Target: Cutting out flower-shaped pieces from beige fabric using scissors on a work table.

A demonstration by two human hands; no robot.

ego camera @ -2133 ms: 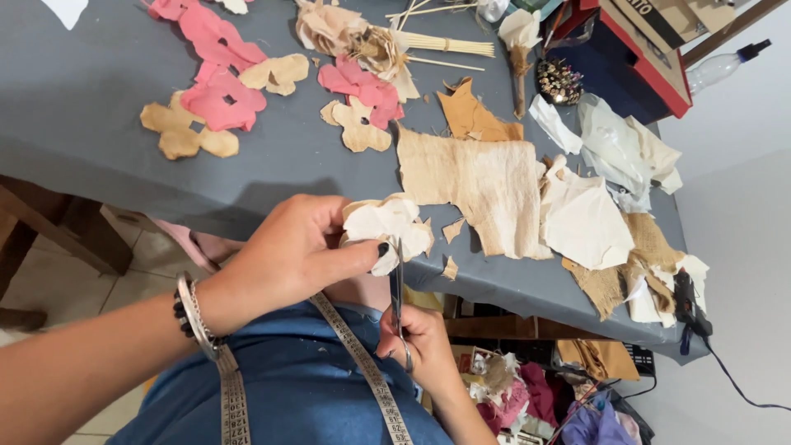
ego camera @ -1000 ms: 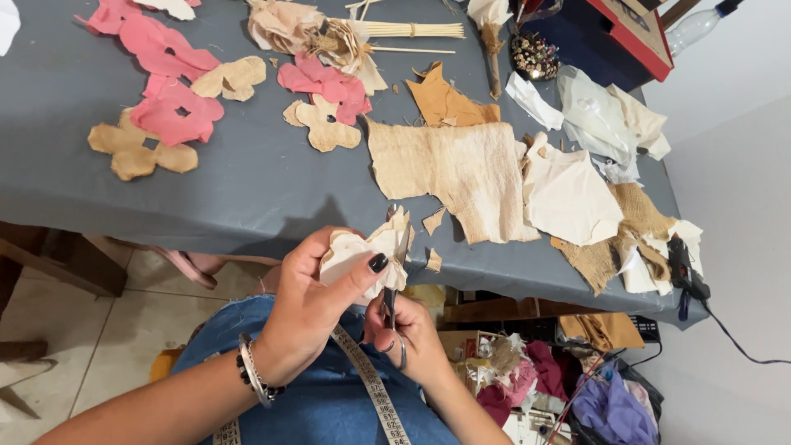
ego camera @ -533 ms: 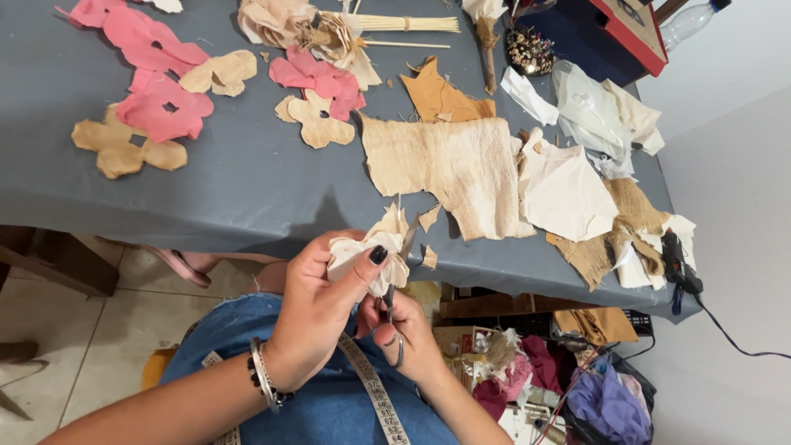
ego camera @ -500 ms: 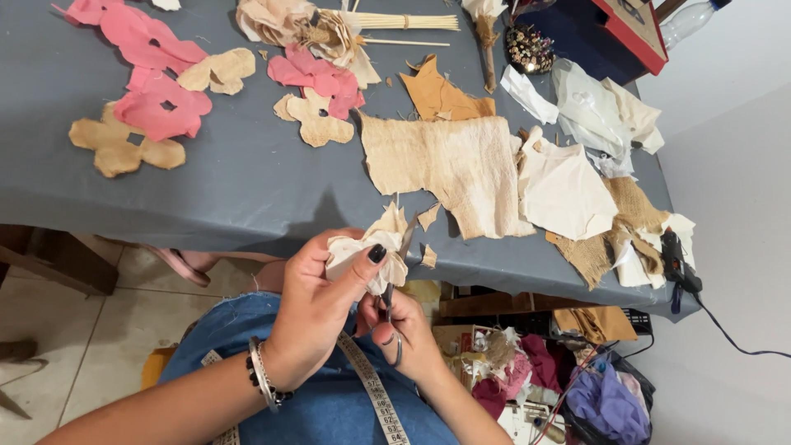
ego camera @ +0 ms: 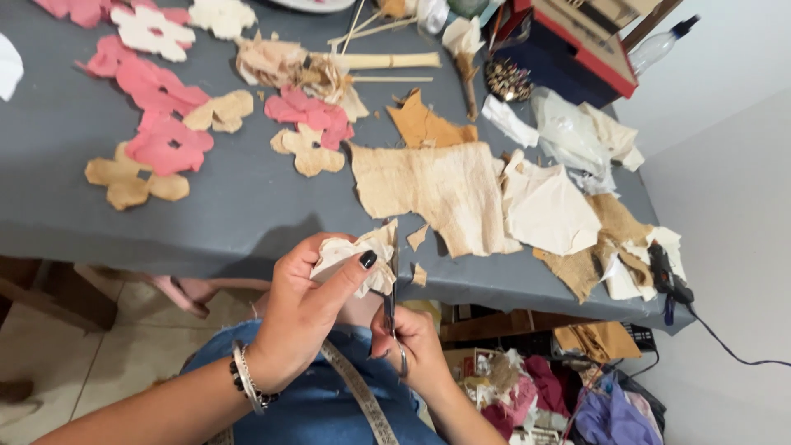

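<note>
Cream paper scrap (ego camera: 356, 254) clamped in left hand (ego camera: 305, 309) grip, right hand (ego camera: 412, 342) grip closed on scissors (ego camera: 390, 306) beside it

Cream cloth scrap (ego camera: 356, 255) sits pinched under a black-painted thumbnail (ego camera: 367, 259). The table (ego camera: 247, 206) is slate grey. Along its far edge lie pink flower cut-outs (ego camera: 165, 140) and tan ones (ego camera: 132, 177); toward its right edge, a beige woven sheet (ego camera: 437, 189) and an orange-brown scrap (ego camera: 424, 125).
</note>
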